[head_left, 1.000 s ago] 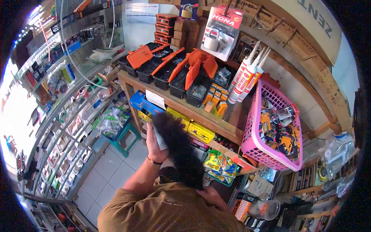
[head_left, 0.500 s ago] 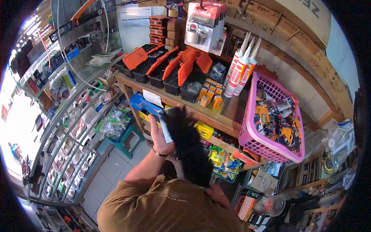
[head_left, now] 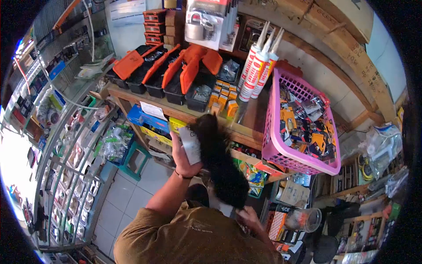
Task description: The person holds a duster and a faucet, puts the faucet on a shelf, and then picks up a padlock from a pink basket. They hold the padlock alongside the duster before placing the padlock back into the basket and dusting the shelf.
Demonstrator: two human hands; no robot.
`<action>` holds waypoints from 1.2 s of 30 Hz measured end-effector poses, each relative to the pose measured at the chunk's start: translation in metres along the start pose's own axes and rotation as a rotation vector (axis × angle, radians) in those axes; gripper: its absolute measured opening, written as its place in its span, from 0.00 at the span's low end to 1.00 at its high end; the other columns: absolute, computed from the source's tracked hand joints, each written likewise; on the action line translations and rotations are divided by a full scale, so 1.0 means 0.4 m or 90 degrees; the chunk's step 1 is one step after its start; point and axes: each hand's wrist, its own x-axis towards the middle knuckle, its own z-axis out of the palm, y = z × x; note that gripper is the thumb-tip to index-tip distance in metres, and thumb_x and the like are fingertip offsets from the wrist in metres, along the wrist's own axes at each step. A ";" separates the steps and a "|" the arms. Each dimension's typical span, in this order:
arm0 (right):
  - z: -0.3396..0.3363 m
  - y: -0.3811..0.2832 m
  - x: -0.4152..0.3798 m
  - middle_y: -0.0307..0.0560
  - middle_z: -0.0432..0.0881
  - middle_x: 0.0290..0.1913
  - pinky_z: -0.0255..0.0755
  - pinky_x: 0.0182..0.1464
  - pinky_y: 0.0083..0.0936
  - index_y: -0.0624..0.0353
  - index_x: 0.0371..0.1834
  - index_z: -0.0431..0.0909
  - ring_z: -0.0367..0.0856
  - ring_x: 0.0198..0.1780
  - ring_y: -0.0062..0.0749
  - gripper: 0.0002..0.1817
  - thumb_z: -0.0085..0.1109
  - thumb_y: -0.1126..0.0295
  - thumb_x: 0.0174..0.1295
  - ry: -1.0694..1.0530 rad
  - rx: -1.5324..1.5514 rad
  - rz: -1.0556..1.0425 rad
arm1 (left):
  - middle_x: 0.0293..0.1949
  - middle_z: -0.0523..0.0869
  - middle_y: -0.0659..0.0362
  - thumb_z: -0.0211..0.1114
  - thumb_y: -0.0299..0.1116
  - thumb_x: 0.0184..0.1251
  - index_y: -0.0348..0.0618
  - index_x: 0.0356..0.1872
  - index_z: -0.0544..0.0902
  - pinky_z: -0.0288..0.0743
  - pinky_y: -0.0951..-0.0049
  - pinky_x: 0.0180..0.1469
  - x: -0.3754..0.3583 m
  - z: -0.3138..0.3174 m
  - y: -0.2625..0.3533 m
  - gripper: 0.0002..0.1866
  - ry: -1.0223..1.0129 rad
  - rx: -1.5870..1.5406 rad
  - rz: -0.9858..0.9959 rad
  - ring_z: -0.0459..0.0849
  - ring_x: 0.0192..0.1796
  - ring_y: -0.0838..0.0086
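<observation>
My left hand (head_left: pixel 184 163) is wrapped round a white box (head_left: pixel 190 143) with faint print on one side, held up before the wooden shelf. A black fluffy duster (head_left: pixel 224 169) lies against the box's right side and hides part of it. Near the duster's lower end is my right hand (head_left: pixel 249 218), its fingers curled round the handle, which is mostly hidden. Behind the box, a blue box (head_left: pixel 147 116) and a yellow box (head_left: pixel 176 125) sit under the shelf top.
On the shelf stand black bins with orange lids (head_left: pixel 169 72), small orange boxes (head_left: pixel 223 97), sealant tubes (head_left: pixel 259 66) and a pink basket (head_left: pixel 303 160) of packaged goods. Packaged padlocks (head_left: pixel 204 24) hang above. A green stool (head_left: pixel 137 163) and a display rack (head_left: pixel 66 176) are at left.
The view has shifted, so the shelf sits further left and higher. The duster has moved down and right, baring more of the white box. My right hand shows more fully.
</observation>
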 end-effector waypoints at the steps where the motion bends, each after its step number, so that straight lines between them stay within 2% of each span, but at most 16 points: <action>1: 0.002 0.005 -0.006 0.48 0.77 0.26 0.67 0.34 0.30 0.63 0.35 0.76 0.74 0.29 0.32 0.17 0.50 0.58 0.54 0.023 -0.040 -0.028 | 0.61 0.61 0.50 0.37 0.63 0.59 0.44 0.62 0.54 0.55 0.47 0.59 -0.004 0.013 -0.014 0.38 -0.026 -0.025 -0.040 0.64 0.59 0.53; 2: 0.005 -0.017 -0.007 0.47 0.76 0.25 0.66 0.32 0.28 0.63 0.33 0.75 0.72 0.27 0.30 0.16 0.49 0.60 0.55 0.045 -0.080 -0.061 | 0.61 0.61 0.50 0.37 0.63 0.59 0.44 0.62 0.54 0.55 0.47 0.59 -0.006 0.011 -0.027 0.38 -0.023 -0.022 -0.046 0.64 0.59 0.53; 3: 0.020 -0.141 -0.066 0.33 0.70 0.20 0.61 0.25 0.19 0.62 0.29 0.73 0.65 0.23 0.16 0.12 0.47 0.63 0.54 0.020 0.027 -0.125 | 0.60 0.63 0.50 0.37 0.65 0.57 0.44 0.61 0.56 0.57 0.48 0.58 -0.001 0.003 -0.036 0.39 -0.080 0.006 -0.082 0.66 0.58 0.53; 6: 0.032 -0.147 -0.081 0.34 0.70 0.19 0.60 0.23 0.19 0.62 0.28 0.73 0.65 0.20 0.17 0.13 0.48 0.62 0.54 0.044 0.044 -0.103 | 0.60 0.63 0.50 0.37 0.67 0.56 0.46 0.61 0.58 0.57 0.48 0.58 0.024 -0.050 -0.060 0.40 -0.185 0.015 -0.120 0.66 0.57 0.54; 10: 0.018 -0.056 -0.054 0.35 0.70 0.18 0.60 0.22 0.19 0.63 0.27 0.73 0.65 0.19 0.18 0.13 0.48 0.63 0.54 0.083 0.087 -0.017 | 0.59 0.64 0.49 0.36 0.65 0.57 0.45 0.61 0.57 0.59 0.46 0.57 -0.002 0.053 -0.061 0.39 -0.035 -0.033 -0.130 0.68 0.55 0.52; 13: 0.014 -0.044 -0.046 0.36 0.71 0.19 0.61 0.21 0.19 0.63 0.27 0.74 0.68 0.18 0.20 0.12 0.48 0.64 0.55 0.033 -0.042 -0.144 | 0.58 0.66 0.49 0.39 0.64 0.58 0.44 0.59 0.61 0.55 0.53 0.61 0.019 0.000 -0.073 0.37 -0.176 0.026 -0.156 0.65 0.59 0.56; 15: -0.001 0.065 0.018 0.55 0.77 0.30 0.66 0.37 0.33 0.65 0.33 0.73 0.74 0.34 0.41 0.15 0.53 0.63 0.50 0.109 -0.019 0.026 | 0.58 0.64 0.49 0.40 0.62 0.58 0.44 0.59 0.60 0.55 0.51 0.60 0.002 0.050 -0.065 0.36 -0.104 0.038 -0.125 0.66 0.58 0.55; 16: -0.006 0.054 0.013 0.55 0.77 0.30 0.66 0.37 0.33 0.65 0.33 0.73 0.74 0.34 0.41 0.15 0.53 0.63 0.50 0.109 -0.020 0.024 | 0.59 0.63 0.48 0.41 0.60 0.59 0.44 0.60 0.58 0.56 0.49 0.59 -0.004 0.067 -0.065 0.35 -0.032 0.047 -0.094 0.67 0.57 0.53; 18: -0.011 -0.043 -0.030 0.38 0.73 0.20 0.63 0.23 0.24 0.65 0.29 0.74 0.70 0.20 0.21 0.11 0.50 0.65 0.55 0.116 -0.119 -0.132 | 0.59 0.63 0.49 0.40 0.59 0.60 0.43 0.60 0.58 0.56 0.50 0.60 0.005 0.056 -0.074 0.35 -0.033 0.030 -0.076 0.67 0.57 0.54; 20: -0.004 -0.088 -0.056 0.41 0.74 0.21 0.63 0.26 0.25 0.66 0.29 0.74 0.70 0.23 0.23 0.13 0.51 0.65 0.54 0.150 -0.125 -0.236 | 0.58 0.65 0.50 0.37 0.59 0.62 0.42 0.60 0.59 0.55 0.54 0.61 0.009 0.050 -0.068 0.34 -0.224 0.038 -0.137 0.65 0.59 0.57; 22: -0.011 -0.082 -0.045 0.42 0.74 0.22 0.63 0.27 0.25 0.67 0.29 0.74 0.70 0.24 0.24 0.13 0.51 0.64 0.54 0.111 -0.048 -0.023 | 0.57 0.66 0.50 0.37 0.60 0.61 0.42 0.59 0.61 0.54 0.55 0.62 0.003 0.065 -0.069 0.34 -0.190 0.076 -0.117 0.65 0.59 0.58; 26: -0.005 -0.022 -0.013 0.41 0.72 0.19 0.63 0.25 0.25 0.67 0.28 0.74 0.69 0.22 0.23 0.13 0.51 0.65 0.54 0.150 -0.028 -0.022 | 0.58 0.66 0.51 0.39 0.55 0.63 0.41 0.59 0.61 0.60 0.52 0.58 -0.010 0.085 -0.067 0.31 -0.052 0.083 -0.067 0.66 0.59 0.58; 29: 0.001 -0.010 -0.013 0.39 0.71 0.17 0.62 0.23 0.26 0.66 0.26 0.73 0.67 0.19 0.24 0.13 0.51 0.65 0.54 0.110 -0.070 -0.209 | 0.59 0.65 0.51 0.40 0.58 0.61 0.40 0.60 0.60 0.54 0.56 0.62 -0.008 0.050 -0.066 0.34 -0.199 0.081 -0.083 0.63 0.60 0.57; 32: -0.005 -0.066 -0.044 0.39 0.71 0.17 0.62 0.23 0.29 0.66 0.25 0.73 0.67 0.19 0.27 0.12 0.51 0.65 0.53 0.197 0.053 -0.065 | 0.57 0.67 0.49 0.41 0.58 0.60 0.41 0.59 0.60 0.55 0.53 0.61 -0.013 0.081 -0.056 0.34 -0.054 0.053 -0.090 0.66 0.58 0.55; 34: -0.006 -0.041 -0.030 0.40 0.71 0.17 0.62 0.22 0.31 0.66 0.26 0.73 0.67 0.18 0.29 0.12 0.51 0.65 0.53 0.157 -0.122 -0.037 | 0.56 0.68 0.49 0.40 0.58 0.60 0.40 0.59 0.61 0.54 0.52 0.61 -0.012 0.084 -0.059 0.35 -0.044 0.076 -0.085 0.66 0.58 0.54; 36: 0.000 -0.040 -0.040 0.41 0.72 0.17 0.62 0.22 0.31 0.66 0.26 0.73 0.67 0.18 0.30 0.12 0.51 0.66 0.53 0.151 -0.121 -0.171 | 0.58 0.66 0.49 0.38 0.58 0.60 0.39 0.59 0.61 0.52 0.56 0.63 -0.001 0.070 -0.050 0.35 -0.201 0.033 -0.142 0.64 0.60 0.55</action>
